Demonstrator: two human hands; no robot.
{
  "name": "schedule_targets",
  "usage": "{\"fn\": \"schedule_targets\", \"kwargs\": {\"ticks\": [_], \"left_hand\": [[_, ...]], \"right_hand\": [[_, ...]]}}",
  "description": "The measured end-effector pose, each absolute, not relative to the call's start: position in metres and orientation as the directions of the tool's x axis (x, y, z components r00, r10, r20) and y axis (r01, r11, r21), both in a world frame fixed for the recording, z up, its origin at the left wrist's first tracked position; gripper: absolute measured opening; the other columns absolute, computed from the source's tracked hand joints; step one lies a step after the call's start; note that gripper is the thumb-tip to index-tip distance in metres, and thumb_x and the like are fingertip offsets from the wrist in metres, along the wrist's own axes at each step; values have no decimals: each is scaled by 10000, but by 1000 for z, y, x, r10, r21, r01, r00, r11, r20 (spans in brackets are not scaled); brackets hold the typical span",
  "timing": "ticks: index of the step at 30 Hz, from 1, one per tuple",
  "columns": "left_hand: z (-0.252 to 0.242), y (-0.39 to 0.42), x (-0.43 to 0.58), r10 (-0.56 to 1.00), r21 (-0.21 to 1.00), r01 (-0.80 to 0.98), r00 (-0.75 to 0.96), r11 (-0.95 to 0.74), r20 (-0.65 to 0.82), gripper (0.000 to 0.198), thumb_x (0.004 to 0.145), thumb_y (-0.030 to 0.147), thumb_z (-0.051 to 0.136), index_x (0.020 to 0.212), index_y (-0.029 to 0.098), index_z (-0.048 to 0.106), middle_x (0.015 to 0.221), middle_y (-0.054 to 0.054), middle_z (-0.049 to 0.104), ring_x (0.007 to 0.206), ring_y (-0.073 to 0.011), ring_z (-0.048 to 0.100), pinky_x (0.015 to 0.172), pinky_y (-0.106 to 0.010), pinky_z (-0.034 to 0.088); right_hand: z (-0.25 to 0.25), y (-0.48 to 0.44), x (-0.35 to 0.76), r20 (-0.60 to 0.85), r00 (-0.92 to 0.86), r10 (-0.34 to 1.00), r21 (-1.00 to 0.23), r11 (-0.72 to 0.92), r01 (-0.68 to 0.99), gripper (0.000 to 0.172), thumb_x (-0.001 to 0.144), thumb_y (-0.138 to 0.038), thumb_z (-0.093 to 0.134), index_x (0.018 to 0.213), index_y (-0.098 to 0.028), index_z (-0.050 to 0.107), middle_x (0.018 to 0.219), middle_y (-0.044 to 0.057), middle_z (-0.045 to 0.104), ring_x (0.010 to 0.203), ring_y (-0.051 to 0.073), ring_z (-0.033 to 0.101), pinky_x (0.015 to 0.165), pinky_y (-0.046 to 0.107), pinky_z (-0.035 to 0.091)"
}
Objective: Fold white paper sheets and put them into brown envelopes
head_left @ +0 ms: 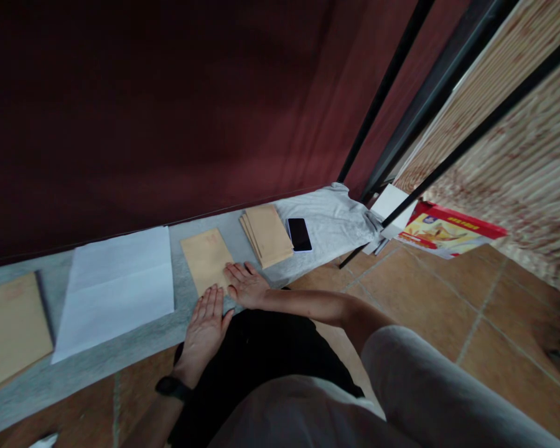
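Note:
A single brown paper envelope (206,254) lies flat on the grey cloth-covered bench right in front of me. My left hand (206,322), with a dark band at the wrist, rests with fingers stretched out on its near edge. My right hand (247,285) lies flat with fingers spread over the envelope's near right corner. Neither hand grips anything. To the right is a small stack of brown envelopes (268,235), slightly fanned. On the left, a white sheet of paper (119,289) with a crease across it lies flat.
A smartphone (300,234) lies right of the stack. More brown envelopes (12,330) are at the far left. Behind the bench (135,339) rises a dark red panel (168,112). Black metal poles (387,81), a white box (394,208) and a red-yellow carton (448,230) are at right.

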State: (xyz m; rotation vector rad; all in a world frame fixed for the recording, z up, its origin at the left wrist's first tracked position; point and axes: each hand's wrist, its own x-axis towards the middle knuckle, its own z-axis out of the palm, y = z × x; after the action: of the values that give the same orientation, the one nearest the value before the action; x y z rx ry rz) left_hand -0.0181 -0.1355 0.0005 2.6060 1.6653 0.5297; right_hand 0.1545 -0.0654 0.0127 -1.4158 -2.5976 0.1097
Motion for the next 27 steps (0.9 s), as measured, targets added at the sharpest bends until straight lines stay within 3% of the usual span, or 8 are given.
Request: {"fn": "schedule_targets", "kwargs": {"ticks": [4,8,16,27], "left_hand": [[13,-135,-15,902,180,899,350,-399,253,629,983,445,258,1441,44,417,1469,-238,468,1410,-339,386,1144,-528,331],[20,-121,-10,928,181,921,306,-346,214,586,996,404,222,1393,68,492,1431,-187,530,1363,-294,457,1148,-462,343],[10,-75,-8,949,137,940,303,-313,91,584,965,270,230,1507,84,345,1574,-123,350,1486,-234,242,1208,-423,226],[12,-27,-9,963,107,958,262,-268,63,576,959,260,283,1533,205,312,1614,-57,273,1505,-268,166,1205,-499,150]], "right_hand": [[16,-67,155,124,-534,837,-143,547,825,559,1020,-363,364,1510,-100,298,1593,121,286,1462,244,280,1202,475,200],[18,-67,154,107,-535,838,-164,546,822,550,1023,-351,353,1513,-109,300,1586,119,294,1456,245,297,1196,487,216],[14,-67,152,122,-541,832,-207,554,806,531,1023,-336,357,1506,-115,330,1571,116,337,1453,254,305,1201,494,202],[6,-66,151,192,-537,822,-200,568,798,563,990,-321,424,1499,-93,349,1552,144,361,1430,275,349,1187,504,223]]}}
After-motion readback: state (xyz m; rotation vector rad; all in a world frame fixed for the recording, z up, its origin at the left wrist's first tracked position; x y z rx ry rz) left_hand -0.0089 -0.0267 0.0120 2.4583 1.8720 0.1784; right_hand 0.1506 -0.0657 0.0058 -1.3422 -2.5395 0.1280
